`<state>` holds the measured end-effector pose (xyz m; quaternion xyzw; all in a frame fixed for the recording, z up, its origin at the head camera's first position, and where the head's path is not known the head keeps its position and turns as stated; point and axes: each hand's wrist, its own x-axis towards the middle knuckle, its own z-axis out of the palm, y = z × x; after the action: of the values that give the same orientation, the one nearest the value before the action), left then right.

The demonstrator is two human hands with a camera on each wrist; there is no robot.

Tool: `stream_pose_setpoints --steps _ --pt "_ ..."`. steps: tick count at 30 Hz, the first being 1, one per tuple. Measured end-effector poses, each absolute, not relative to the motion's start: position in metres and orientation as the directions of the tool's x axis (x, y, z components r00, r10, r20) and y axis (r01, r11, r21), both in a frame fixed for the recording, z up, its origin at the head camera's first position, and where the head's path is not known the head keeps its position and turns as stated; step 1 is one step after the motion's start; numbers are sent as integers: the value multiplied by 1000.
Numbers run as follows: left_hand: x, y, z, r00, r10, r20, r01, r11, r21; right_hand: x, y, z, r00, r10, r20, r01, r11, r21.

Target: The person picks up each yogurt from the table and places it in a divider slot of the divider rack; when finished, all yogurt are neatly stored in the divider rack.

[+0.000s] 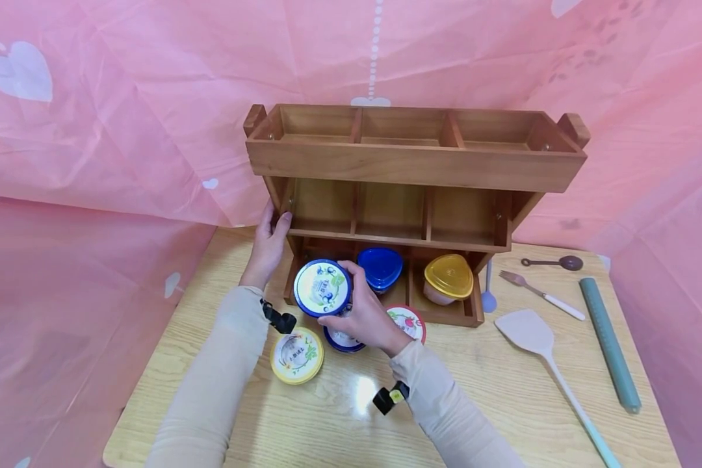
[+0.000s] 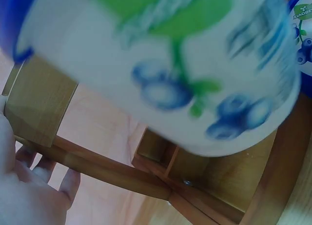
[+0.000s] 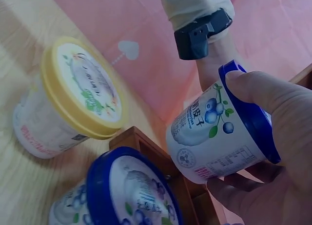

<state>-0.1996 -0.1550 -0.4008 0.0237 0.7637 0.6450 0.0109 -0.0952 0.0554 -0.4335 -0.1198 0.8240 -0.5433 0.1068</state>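
A white tub with a blue lid and blueberry print (image 1: 322, 288) is in my right hand (image 1: 370, 315), thumb on the lid edge and fingers round the body in the right wrist view. It hangs before the bottom left compartment of a three-tier wooden rack (image 1: 415, 166). My left hand (image 1: 267, 247) grips the rack's left side, thumb in front, fingers behind. Below on the table stand a yellow-lidded tub (image 1: 297, 355), another blue-lidded tub (image 3: 136, 186), partly hidden by my right hand in the head view, and a red-lidded tub (image 1: 412, 320).
In the bottom tier sit a blue-lidded container (image 1: 380, 268), middle, and a yellow-lidded container (image 1: 449, 276), right. Right of the rack lie a blue spoon (image 1: 488, 301), a fork (image 1: 541, 294), a brown spoon (image 1: 570, 262), a turner (image 1: 526, 328) and a green rod (image 1: 610, 344).
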Motion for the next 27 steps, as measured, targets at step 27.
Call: stream_pose_setpoints --steps 27 --pt "-196 -152 -393 -999 34 19 25 187 982 -166 19 -466 -947 -221 -232 57 597 -800"
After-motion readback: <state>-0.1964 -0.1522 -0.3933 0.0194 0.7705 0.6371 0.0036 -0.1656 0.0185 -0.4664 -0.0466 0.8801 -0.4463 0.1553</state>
